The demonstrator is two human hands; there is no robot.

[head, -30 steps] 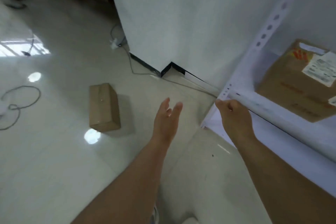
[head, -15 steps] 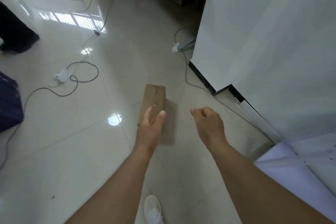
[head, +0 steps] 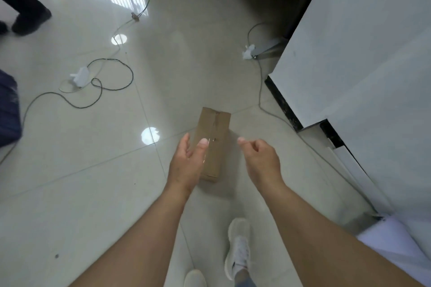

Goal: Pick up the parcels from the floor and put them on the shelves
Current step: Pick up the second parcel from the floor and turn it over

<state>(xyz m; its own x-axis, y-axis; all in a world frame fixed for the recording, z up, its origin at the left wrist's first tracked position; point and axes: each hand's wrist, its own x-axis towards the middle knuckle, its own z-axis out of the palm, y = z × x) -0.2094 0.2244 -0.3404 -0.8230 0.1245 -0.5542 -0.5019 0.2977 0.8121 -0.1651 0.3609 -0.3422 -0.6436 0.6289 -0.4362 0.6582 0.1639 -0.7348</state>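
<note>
A long brown cardboard parcel point(head: 213, 142) with a taped centre seam lay flat on the glossy pale tiled floor point(head: 81, 193), its length running away from the person. Its near short end sat just past a diagonal tile joint, and the far end was clear of everything. The left hand point(head: 187, 164) hung over the parcel's left long edge, fingers spread apart, thumb across the top face; contact could not be told. Nothing was gripped. The right hand point(head: 261, 161) was off the parcel's right side with bare floor showing between them, fingers loosely curled, thumb out, holding nothing.

Open floor lay left of the parcel up to a thin black looping cable point(head: 109, 81) and a small white plug adapter point(head: 80, 75), both well apart from it. A second thin cable point(head: 260, 81) ran down past the parcel's far right corner, near but not touching. To the right stood a white wall panel with a black base strip point(head: 283, 105), its corner edge stepping out near the parcel, leaving a narrower strip of floor on that side. White sneakers point(head: 239, 247) stood behind the parcel. A white shelf edge point(head: 394, 244) showed at the lower right. The dark shoe of another person point(head: 30, 22) was at the far upper left, and a dark blue object point(head: 8, 109) sat at the left frame edge.
</note>
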